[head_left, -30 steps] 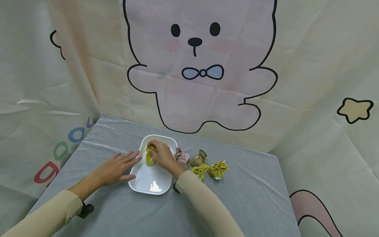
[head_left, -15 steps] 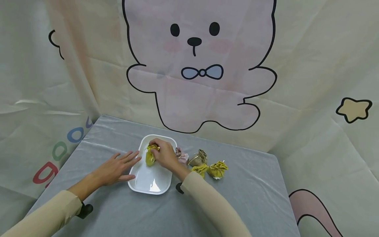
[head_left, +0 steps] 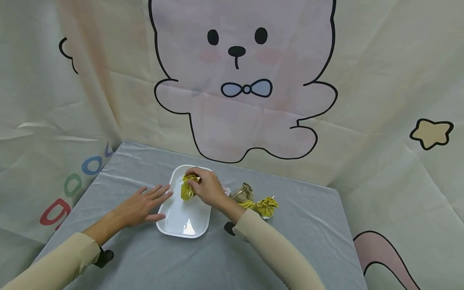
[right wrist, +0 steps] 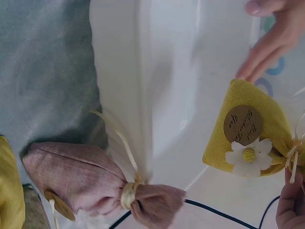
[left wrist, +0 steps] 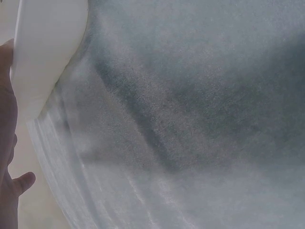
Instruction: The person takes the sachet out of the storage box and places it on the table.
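In the head view a yellow drawstring pouch [head_left: 187, 191] is pinched near its tied neck by my right hand [head_left: 208, 188], over the far part of a white tray [head_left: 183, 227]. The right wrist view shows this pouch's round brown label [right wrist: 243, 125] and white flower [right wrist: 249, 156]. My left hand [head_left: 142, 207] lies with fingers spread and straight at the tray's left rim, fingertips touching it. A pink pouch [right wrist: 81, 179] stands beside the tray, mostly hidden by my right hand in the head view.
Right of the tray, a greenish-brown pouch [head_left: 243, 193] and two yellow pouches, one nearer the right [head_left: 267, 207], cluster on the grey cloth-covered table [head_left: 301, 241]. A printed fabric backdrop [head_left: 246, 121] hangs behind the table.
My right hand has drawn the yellow pouch a little up and to the right, and the pouch hangs more upright. My left hand has kept its place at the tray rim.
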`<state>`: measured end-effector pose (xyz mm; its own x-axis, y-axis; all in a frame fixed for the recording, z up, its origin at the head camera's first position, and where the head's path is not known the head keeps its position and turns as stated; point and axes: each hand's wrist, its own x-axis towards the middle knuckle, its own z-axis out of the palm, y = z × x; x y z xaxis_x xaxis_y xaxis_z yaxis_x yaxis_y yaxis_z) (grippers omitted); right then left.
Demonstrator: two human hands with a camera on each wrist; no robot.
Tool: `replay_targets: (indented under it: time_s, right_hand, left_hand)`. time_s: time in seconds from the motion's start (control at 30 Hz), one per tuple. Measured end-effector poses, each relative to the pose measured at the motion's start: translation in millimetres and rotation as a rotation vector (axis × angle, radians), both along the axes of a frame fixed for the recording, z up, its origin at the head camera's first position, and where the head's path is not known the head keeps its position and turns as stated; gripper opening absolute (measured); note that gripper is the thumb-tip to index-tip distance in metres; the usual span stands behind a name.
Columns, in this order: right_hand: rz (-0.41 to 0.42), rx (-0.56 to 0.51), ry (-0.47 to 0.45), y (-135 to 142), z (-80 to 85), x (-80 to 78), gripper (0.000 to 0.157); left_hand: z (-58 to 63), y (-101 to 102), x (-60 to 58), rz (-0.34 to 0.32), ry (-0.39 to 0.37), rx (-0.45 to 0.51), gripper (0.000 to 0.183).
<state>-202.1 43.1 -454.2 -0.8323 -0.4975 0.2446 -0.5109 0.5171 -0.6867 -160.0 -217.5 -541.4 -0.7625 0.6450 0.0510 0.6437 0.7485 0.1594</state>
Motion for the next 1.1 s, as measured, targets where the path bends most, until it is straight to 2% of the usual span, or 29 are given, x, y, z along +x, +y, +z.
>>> replay_targets:
  time_s: [0.33,0.5,0.83,1.1]
  right_hand:
    - [0.065,-0.087,0.068,18,16.9,11.1,0.018]
    - [0.094,-0.111,0.103,30,18.7,16.9,0.018]
    - [0.055,-0.121,0.088,56,24.7,31.2,0.018]
    - [0.082,-0.127,0.130,74,27.5,37.6,0.018]
  left_hand:
    - [-0.8,0,-0.3,0.004,-0.015,-0.005,0.075]
    - [-2.0,-1,-0.9,0.008,-0.024,-0.008,0.076]
    - [-2.3,-1,0.3,0.011,-0.028,0.001,0.076]
    - [-3.5,-1,-0.4,-0.006,-0.002,0.013,0.076]
